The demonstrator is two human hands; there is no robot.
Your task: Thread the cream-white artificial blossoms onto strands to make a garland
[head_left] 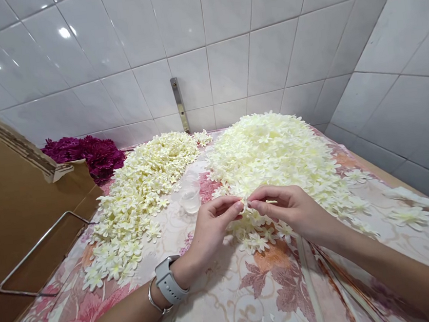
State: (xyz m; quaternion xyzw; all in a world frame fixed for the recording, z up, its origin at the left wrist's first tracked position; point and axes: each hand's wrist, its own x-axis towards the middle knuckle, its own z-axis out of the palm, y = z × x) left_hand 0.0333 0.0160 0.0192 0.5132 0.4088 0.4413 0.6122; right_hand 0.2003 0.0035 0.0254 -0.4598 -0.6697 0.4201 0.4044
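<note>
My left hand [215, 220] and my right hand [284, 207] meet over the front of a large pile of pale cream flowers [271, 154]. Fingertips of both hands pinch a small white flower [244, 202] between them. Its details are partly covered by the fingers. Left of my hands lies a second pile of smaller, yellower flowers [137, 201]. Between the two piles stands a small clear plastic cup [191, 199]. A watch and a thin bracelet are on my left wrist.
A patterned tablecloth [223, 304] covers the table. On the left stand a cardboard box [23, 219] and a bent metal wire handle [34, 248]. Purple flowers [86, 155] lie behind it. Loose flowers [410, 216] lie at the right. A tiled wall [227, 71] closes the back.
</note>
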